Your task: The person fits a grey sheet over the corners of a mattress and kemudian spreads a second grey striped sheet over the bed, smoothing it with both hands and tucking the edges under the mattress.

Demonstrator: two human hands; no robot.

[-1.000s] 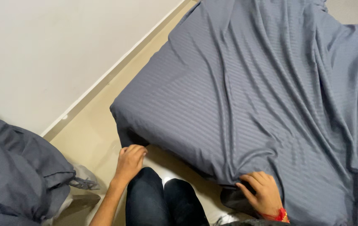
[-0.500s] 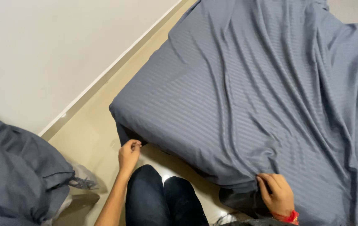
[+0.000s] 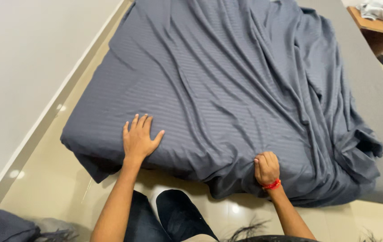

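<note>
Pressing left hand (image 3: 138, 139) now flat atop sheet (image 3: 227, 89); right hand (image 3: 266, 168) still gripping edge

Plain off-white wall (image 3: 25, 58) runs diagonally, well left of the left hand (image 3: 138, 140), meeting a glossy beige tiled floor (image 3: 50, 183) with bright light spots. Wooden side table (image 3: 375, 27) far beyond the right hand (image 3: 266, 168), crumpled cloth (image 3: 379, 8) on top.

Mattress perhaps, hidden under sheet (image 3: 227, 89)
</note>
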